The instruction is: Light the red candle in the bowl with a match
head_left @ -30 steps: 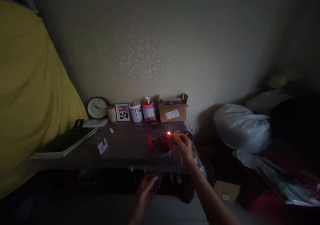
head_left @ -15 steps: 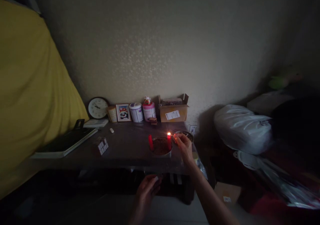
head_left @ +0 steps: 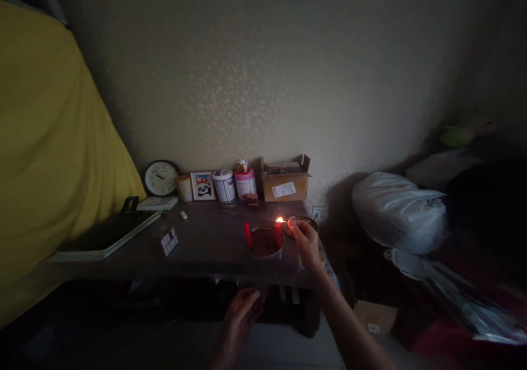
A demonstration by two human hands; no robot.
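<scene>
My right hand (head_left: pixel 304 241) pinches a thin burning match (head_left: pixel 284 222), its flame at the top of the right red candle (head_left: pixel 278 235). Whether the candle's own wick burns I cannot tell. A second red candle (head_left: pixel 247 235) stands upright at the left side of the same round tin (head_left: pixel 265 255), which has a dark brown filling. Below the table's front edge, my left hand (head_left: pixel 244 309) is closed with the thumb on top, around something small and dark that I cannot make out.
Behind my right hand sits another round tin (head_left: pixel 315 224). A cardboard box (head_left: pixel 286 188), two canisters (head_left: pixel 224 186), a framed panda picture (head_left: pixel 203 186) and a clock (head_left: pixel 161 178) line the wall. A puzzle cube (head_left: pixel 168 242) lies left on the table (head_left: pixel 209 238). White bags (head_left: pixel 399 211) are at right.
The match flame has spread wider and leans over the right candle's top. My right hand has shifted very slightly right; my left hand stays nearly still.
</scene>
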